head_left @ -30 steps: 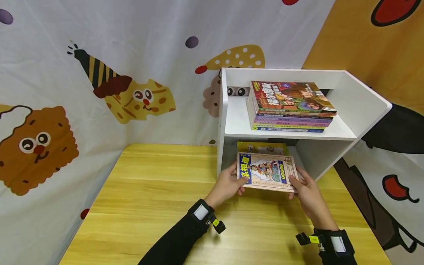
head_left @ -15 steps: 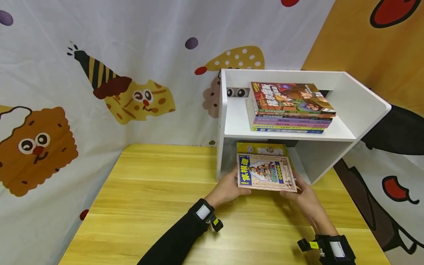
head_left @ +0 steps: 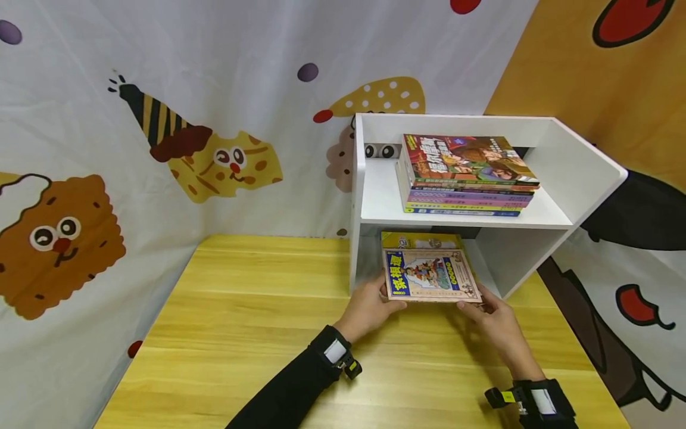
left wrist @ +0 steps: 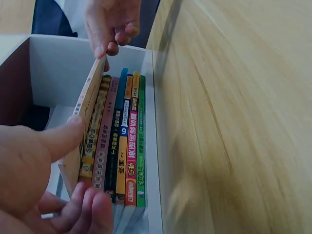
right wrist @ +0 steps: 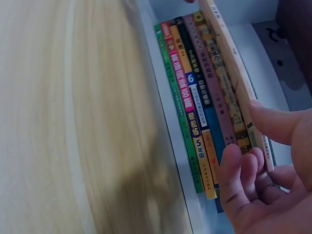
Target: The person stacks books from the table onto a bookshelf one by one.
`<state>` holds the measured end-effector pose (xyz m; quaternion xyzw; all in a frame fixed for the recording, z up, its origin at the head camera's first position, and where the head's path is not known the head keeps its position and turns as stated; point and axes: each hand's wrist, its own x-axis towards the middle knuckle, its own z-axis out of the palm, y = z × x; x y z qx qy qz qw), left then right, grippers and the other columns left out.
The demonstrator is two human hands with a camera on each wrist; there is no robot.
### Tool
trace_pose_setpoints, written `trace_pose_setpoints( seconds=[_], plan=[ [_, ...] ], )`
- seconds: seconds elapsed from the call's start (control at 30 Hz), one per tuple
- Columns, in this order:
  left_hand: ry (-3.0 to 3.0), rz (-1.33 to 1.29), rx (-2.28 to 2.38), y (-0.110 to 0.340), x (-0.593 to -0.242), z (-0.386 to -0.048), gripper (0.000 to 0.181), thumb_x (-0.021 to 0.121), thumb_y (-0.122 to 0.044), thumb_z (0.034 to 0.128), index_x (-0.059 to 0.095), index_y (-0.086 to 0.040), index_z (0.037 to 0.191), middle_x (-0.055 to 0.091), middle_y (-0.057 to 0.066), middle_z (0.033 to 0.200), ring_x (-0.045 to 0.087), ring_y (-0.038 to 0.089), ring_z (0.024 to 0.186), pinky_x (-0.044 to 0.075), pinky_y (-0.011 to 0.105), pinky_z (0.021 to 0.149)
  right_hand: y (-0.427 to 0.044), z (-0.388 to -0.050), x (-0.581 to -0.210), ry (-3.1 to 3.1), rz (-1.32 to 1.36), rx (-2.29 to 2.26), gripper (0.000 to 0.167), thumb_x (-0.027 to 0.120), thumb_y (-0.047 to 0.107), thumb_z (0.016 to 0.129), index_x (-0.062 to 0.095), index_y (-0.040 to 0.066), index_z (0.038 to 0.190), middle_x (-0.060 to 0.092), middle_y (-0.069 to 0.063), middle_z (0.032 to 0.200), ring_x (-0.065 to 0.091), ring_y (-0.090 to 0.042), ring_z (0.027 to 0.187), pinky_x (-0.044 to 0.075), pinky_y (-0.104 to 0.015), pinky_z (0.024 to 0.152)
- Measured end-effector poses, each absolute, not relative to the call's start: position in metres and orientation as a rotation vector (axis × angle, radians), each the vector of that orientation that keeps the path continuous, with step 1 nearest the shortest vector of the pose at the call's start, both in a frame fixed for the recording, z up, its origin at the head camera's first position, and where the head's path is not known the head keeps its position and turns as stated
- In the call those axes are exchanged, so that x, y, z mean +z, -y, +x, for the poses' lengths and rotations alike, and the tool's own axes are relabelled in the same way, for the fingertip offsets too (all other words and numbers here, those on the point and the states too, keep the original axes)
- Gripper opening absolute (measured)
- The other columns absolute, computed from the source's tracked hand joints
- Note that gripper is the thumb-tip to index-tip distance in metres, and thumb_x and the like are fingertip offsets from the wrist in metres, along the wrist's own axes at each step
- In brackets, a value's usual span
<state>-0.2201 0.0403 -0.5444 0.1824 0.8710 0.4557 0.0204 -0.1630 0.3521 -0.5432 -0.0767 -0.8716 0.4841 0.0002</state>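
Observation:
A cream-covered book (head_left: 429, 280) with a blue title strip lies on top of a stack of books (left wrist: 114, 139) in the lower compartment of a white shelf. My left hand (head_left: 367, 310) holds its left front corner, thumb at the spine edge. At the right front corner my right hand (head_left: 498, 322) does the same, its thumb (right wrist: 275, 122) against the spine and its other fingers curled below, near the stack's spines. Behind the cream book shows the yellow cover of another book (head_left: 420, 240). The undersides of the lower books are hidden.
The white shelf (head_left: 466, 221) stands on a wood-grain table (head_left: 257, 333). Its upper board carries another stack of books (head_left: 471, 161). A cartoon-printed cloth (head_left: 257, 53) hangs behind.
Both thumbs have slid from the book's cover to its front edge. The cream book has moved slightly back and sunk flatter over the stack inside the compartment.

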Motion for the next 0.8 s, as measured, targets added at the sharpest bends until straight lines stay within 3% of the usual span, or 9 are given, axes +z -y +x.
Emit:
trace_pose_setpoints(
  seconds=[0.07, 0.13, 0.23, 0.33, 0.47, 0.63, 0.8],
  plan=[
    [-2.774, 0.577, 1.39, -0.041, -0.545, -0.22, 0.062, 0.092, -0.04, 0.0918, 0.069, -0.022, 0.147, 0.075, 0.006, 0.124, 0.07, 0.024, 0.111, 0.061, 0.041, 0.093, -0.351, -0.164, -0.544, 2.738, -0.239, 1.425, 0.088, 0.075, 0.046, 0.106, 0.033, 0.01, 0.174, 0.066, -0.03, 0.142, 0.065, -0.006, 0.099, 0.06, -0.023, 0.074],
    [-2.863, 0.581, 1.351, -0.042, -0.545, -0.219, 0.06, 0.091, -0.043, 0.0915, 0.072, -0.02, 0.144, 0.073, 0.011, 0.134, 0.068, 0.029, 0.123, 0.058, 0.047, 0.104, -0.351, -0.165, -0.546, 2.741, -0.23, 1.328, 0.086, 0.075, 0.045, 0.106, 0.036, 0.007, 0.172, 0.065, -0.03, 0.138, 0.067, -0.02, 0.105, 0.061, -0.025, 0.075],
    [-2.977, 0.575, 1.297, -0.043, -0.547, -0.216, 0.062, 0.089, -0.045, 0.0924, 0.074, -0.013, 0.143, 0.07, 0.017, 0.138, 0.066, 0.034, 0.129, 0.056, 0.051, 0.11, -0.348, -0.168, -0.548, 2.73, -0.206, 1.188, 0.082, 0.077, 0.04, 0.106, 0.043, 0.0, 0.168, 0.057, -0.031, 0.15, 0.062, -0.042, 0.129, 0.063, -0.038, 0.092],
    [-3.051, 0.576, 1.273, -0.045, -0.549, -0.216, 0.057, 0.087, -0.042, 0.0958, 0.075, -0.009, 0.141, 0.071, 0.018, 0.141, 0.066, 0.035, 0.132, 0.055, 0.051, 0.113, -0.346, -0.173, -0.551, 2.687, -0.166, 1.142, 0.078, 0.078, 0.035, 0.105, 0.047, -0.005, 0.164, 0.043, -0.034, 0.164, 0.05, -0.055, 0.145, 0.058, -0.052, 0.11],
    [-3.134, 0.622, 1.259, -0.049, -0.55, -0.221, 0.046, 0.085, -0.036, 0.0989, 0.077, -0.009, 0.135, 0.075, 0.014, 0.138, 0.068, 0.032, 0.129, 0.054, 0.049, 0.114, -0.344, -0.182, -0.553, 2.627, -0.1, 1.125, 0.073, 0.077, 0.03, 0.107, 0.049, -0.009, 0.161, 0.037, -0.036, 0.168, 0.05, -0.059, 0.144, 0.053, -0.055, 0.11],
    [-3.203, 0.68, 1.248, -0.053, -0.549, -0.228, 0.039, 0.085, -0.031, 0.0993, 0.078, -0.009, 0.13, 0.079, 0.009, 0.128, 0.072, 0.028, 0.119, 0.053, 0.048, 0.114, -0.343, -0.193, -0.554, 2.61, -0.038, 1.032, 0.067, 0.074, 0.028, 0.109, 0.05, -0.008, 0.161, 0.041, -0.036, 0.167, 0.05, -0.058, 0.144, 0.052, -0.068, 0.111],
    [-3.212, 0.642, 1.217, -0.057, -0.549, -0.234, 0.033, 0.082, -0.033, 0.1022, 0.078, -0.009, 0.126, 0.079, 0.008, 0.122, 0.074, 0.027, 0.114, 0.057, 0.045, 0.11, -0.343, -0.199, -0.553, 2.625, -0.039, 1.007, 0.064, 0.071, 0.031, 0.11, 0.052, -0.005, 0.16, 0.043, -0.037, 0.165, 0.049, -0.06, 0.145, 0.053, -0.072, 0.108]
  ],
)
